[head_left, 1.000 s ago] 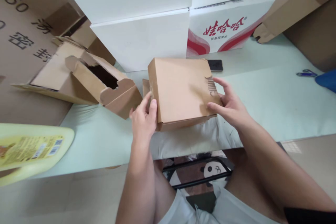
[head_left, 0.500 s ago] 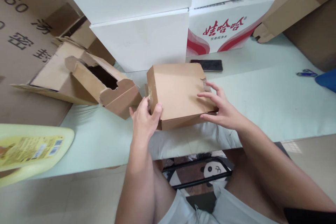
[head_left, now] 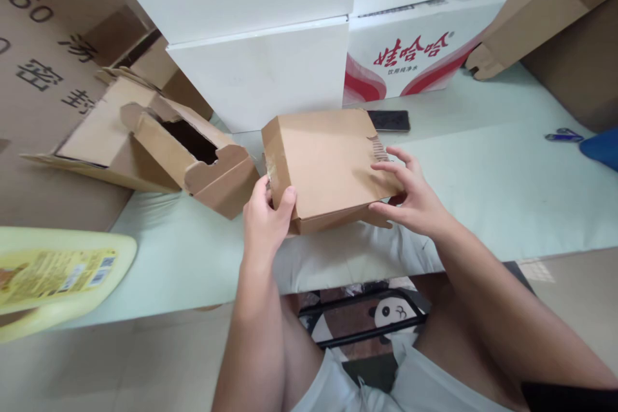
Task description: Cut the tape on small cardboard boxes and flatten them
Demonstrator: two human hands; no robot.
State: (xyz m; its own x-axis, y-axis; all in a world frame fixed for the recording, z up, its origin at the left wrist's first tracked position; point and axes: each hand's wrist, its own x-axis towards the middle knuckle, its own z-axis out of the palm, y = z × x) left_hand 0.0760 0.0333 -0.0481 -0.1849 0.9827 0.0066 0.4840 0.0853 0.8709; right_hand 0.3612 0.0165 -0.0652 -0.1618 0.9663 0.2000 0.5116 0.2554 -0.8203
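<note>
In the middle of the table a small brown cardboard box (head_left: 333, 164) is tilted, with a torn edge showing corrugation at its right. A loose flap hangs from its near right side. My left hand (head_left: 268, 212) grips the box's left near corner, thumb on the top edge and fingers along the taped side. At the right end my right hand (head_left: 410, 193) has its fingers spread and curved around the corner, close to the flap. Whether its fingertips press on the cardboard is hard to see. Left of the box lies an opened brown carton (head_left: 217, 170) with a dark hollow inside.
White cartons (head_left: 261, 77) and a white-and-red carton (head_left: 410, 51) stand behind. A phone (head_left: 393, 120) lies by them. A yellow bottle (head_left: 62, 277) is at the left, larger brown cartons (head_left: 111, 116) behind it. A blue object (head_left: 601, 148) sits at the right of the pale-green-covered table (head_left: 492, 193).
The box has turned slightly and shifted left and away from me, covering more of the phone. Its near right flap has come loose below. My right hand has moved slightly right.
</note>
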